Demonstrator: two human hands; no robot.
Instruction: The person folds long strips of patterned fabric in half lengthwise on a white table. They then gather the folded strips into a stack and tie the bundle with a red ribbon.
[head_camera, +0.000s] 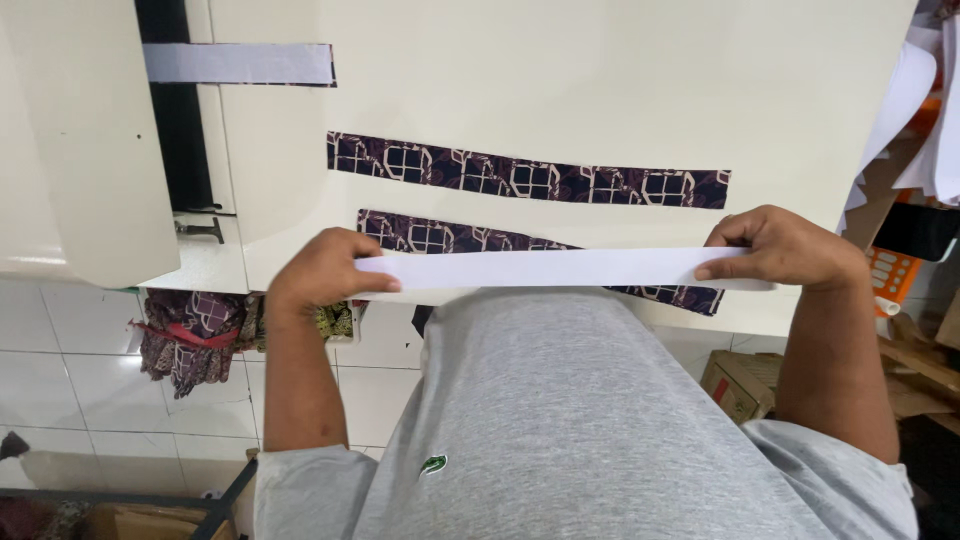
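White strip (560, 268) runs left-right across the near edge of the cream table (600, 80), long axis parallel to your body, held taut just over the table edge. Your left hand (325, 270) pinches the left end, thumb on top, fingers curled under. Your right hand (785, 248) pinches the right end the same way, fingertips pressed down on the strip. Both hands are closed on it, one per end, so neither is nearer: the grips sit at opposite ends of the axis.

Directly beneath and slightly beyond the strip lies a dark patterned fabric strip (440, 236), nearly parallel but tilted down a bit toward the right, partly covered by the white one. A second patterned strip (530, 180) lies farther out on the table, same orientation. Another pale strip (238, 63) sits at far left, across the machine gap.
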